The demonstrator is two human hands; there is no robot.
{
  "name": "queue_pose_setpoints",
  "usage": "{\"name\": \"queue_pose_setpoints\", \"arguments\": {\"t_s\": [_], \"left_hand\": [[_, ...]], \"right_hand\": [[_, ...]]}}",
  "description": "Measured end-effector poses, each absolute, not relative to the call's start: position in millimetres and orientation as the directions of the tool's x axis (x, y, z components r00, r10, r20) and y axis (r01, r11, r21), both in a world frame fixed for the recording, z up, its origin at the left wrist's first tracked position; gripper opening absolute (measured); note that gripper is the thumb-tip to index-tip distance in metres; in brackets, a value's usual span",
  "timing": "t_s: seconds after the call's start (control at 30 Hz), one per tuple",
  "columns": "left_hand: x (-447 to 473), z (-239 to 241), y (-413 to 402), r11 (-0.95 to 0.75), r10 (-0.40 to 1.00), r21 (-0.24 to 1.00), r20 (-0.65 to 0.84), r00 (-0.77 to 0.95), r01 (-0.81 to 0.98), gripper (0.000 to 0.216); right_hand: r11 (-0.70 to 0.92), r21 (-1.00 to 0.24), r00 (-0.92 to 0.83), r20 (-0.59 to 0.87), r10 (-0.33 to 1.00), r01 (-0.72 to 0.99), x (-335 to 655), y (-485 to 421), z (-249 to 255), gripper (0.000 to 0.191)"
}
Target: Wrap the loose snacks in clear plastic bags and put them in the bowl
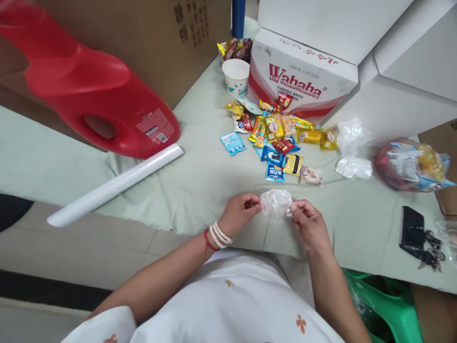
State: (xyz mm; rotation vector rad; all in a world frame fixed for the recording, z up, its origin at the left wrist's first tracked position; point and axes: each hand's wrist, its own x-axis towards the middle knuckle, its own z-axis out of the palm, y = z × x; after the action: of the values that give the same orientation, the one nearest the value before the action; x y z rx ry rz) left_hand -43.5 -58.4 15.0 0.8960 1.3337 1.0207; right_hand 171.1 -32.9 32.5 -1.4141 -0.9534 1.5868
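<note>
A crumpled clear plastic bag (276, 202) is held low over the front of the cloth-covered table. My left hand (240, 214), with beaded bracelets at the wrist, pinches its left edge between thumb and fingers. On the opposite edge, my right hand (310, 225) has a similar pinch. Just beyond the bag lie several wrapped snacks in a loose pile, among them a blue packet (274, 172), a yellow and black packet (293, 164) and a beige packet (310, 176). Two bundles of clear plastic (353, 167) rest to the right of the snacks.
At left stand a red jug (103, 90) and a white roll (117, 183). A paper cup (236, 78) and a Wahaha carton (303, 71) are behind the snacks. On the right are a filled bowl (383, 164), keys with a black pouch (412, 228), and a green stool (396, 305) below.
</note>
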Motion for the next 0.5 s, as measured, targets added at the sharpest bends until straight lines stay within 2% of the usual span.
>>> {"name": "queue_pose_setpoints", "arguments": {"t_s": [0.07,0.13,0.2,0.27,0.33,0.4,0.47,0.5], "left_hand": [[-54,15,-60,0.361,0.931,0.930,-0.364,-0.022,-0.067,0.042],[-64,16,-63,0.394,0.917,0.918,-0.389,0.092,-0.048,0.048],[-70,18,-66,0.417,0.889,0.908,-0.399,0.225,-0.041,0.052],[-73,20,-70,0.376,0.904,0.926,-0.359,0.232,-0.030,0.051],[-70,21,-73,0.217,0.973,0.975,-0.220,0.075,0.048,0.046],[-63,21,-75,-0.005,0.998,0.974,0.018,-0.053,0.228,0.043],[-53,20,-73,-0.174,0.980,0.899,0.196,-0.015,0.403,0.056],[-48,19,-71,-0.215,0.974,0.864,0.222,0.039,0.454,0.056]], "right_hand": [[-0.438,-0.891,-0.019,-0.439,0.898,-0.119,182,-29,39,0.038],[-0.481,-0.857,0.009,-0.491,0.871,-0.187,188,-25,45,0.044],[-0.533,-0.806,-0.014,-0.549,0.836,-0.259,189,-21,50,0.048],[-0.579,-0.755,-0.064,-0.591,0.804,-0.308,187,-19,53,0.051],[-0.611,-0.721,-0.110,-0.613,0.782,-0.326,183,-19,53,0.053],[-0.633,-0.698,-0.146,-0.625,0.767,-0.336,179,-19,51,0.053],[-0.660,-0.665,-0.190,-0.639,0.745,-0.349,177,-20,49,0.052],[-0.674,-0.647,-0.217,-0.644,0.733,-0.356,176,-20,48,0.050]]}}
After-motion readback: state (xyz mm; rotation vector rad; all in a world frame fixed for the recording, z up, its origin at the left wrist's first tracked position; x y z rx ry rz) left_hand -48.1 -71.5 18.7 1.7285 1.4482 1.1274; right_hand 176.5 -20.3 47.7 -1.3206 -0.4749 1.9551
